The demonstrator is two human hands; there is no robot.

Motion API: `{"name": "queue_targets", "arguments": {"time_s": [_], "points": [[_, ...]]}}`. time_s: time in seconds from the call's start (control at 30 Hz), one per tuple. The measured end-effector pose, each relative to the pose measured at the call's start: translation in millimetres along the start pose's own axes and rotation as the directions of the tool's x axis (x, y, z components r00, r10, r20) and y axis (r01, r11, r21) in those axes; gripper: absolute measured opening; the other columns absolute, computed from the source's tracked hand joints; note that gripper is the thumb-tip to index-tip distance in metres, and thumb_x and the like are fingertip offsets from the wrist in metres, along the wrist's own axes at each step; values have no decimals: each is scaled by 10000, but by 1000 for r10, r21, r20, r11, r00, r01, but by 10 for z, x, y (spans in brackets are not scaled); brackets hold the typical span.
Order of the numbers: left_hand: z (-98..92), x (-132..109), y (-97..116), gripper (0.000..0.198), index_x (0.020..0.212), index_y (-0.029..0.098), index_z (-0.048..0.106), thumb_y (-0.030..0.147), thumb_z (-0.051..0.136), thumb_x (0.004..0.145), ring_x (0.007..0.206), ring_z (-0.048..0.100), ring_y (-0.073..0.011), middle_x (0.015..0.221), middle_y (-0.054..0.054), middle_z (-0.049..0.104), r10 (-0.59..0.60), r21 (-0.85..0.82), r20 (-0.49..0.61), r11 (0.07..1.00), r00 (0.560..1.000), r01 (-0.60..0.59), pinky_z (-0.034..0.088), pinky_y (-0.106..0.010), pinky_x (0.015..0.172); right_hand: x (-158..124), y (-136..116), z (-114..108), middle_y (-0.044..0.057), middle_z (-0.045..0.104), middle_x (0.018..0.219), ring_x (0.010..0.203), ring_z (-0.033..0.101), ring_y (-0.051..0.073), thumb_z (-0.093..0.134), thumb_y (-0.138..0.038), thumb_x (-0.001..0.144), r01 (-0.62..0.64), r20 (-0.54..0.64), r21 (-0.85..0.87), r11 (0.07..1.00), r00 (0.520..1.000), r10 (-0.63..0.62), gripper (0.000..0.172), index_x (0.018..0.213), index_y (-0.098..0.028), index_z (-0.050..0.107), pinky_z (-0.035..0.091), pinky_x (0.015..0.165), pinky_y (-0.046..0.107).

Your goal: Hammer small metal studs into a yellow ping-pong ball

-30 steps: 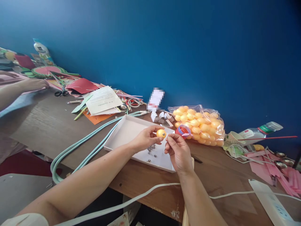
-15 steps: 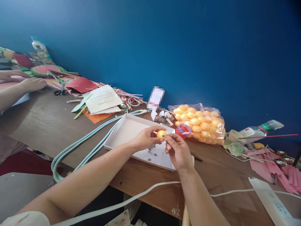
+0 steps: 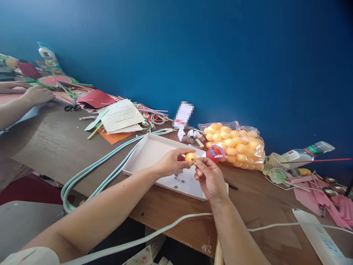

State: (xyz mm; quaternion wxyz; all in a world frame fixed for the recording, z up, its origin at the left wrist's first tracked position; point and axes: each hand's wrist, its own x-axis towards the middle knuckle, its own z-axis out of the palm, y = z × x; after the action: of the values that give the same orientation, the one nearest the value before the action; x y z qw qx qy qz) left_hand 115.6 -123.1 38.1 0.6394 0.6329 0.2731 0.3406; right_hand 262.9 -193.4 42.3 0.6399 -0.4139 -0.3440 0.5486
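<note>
Steadying the yellow ball (image 3: 189, 157) with our left hand (image 3: 171, 163) clamped on it, we have its dark spot (image 3: 193, 159) facing our right hand (image 3: 211, 180), whose thumb and fingertip are pinched together just beside it; whatever they grip is too small to tell. The ball is above the white tray (image 3: 150, 148), toward its right side. We'd best hold the ball firmly without denting it and work over the small metal pieces (image 3: 179, 172), where drops get caught.
</note>
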Motion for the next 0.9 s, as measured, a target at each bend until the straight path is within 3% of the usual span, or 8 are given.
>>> {"name": "queue_targets", "arguments": {"time_s": [0.9], "points": [[18,-16,46,522,1210,167,588,266,714,713,710,589,-110,916,-57,626,19,22,-17,1000,1000,-19,516,-254,666,6,-9,8,-30,596,689,480,413,33,774,-261,707,-24,-9,12,1000,1000,24,143,770,-181,673,396,420,142]]}}
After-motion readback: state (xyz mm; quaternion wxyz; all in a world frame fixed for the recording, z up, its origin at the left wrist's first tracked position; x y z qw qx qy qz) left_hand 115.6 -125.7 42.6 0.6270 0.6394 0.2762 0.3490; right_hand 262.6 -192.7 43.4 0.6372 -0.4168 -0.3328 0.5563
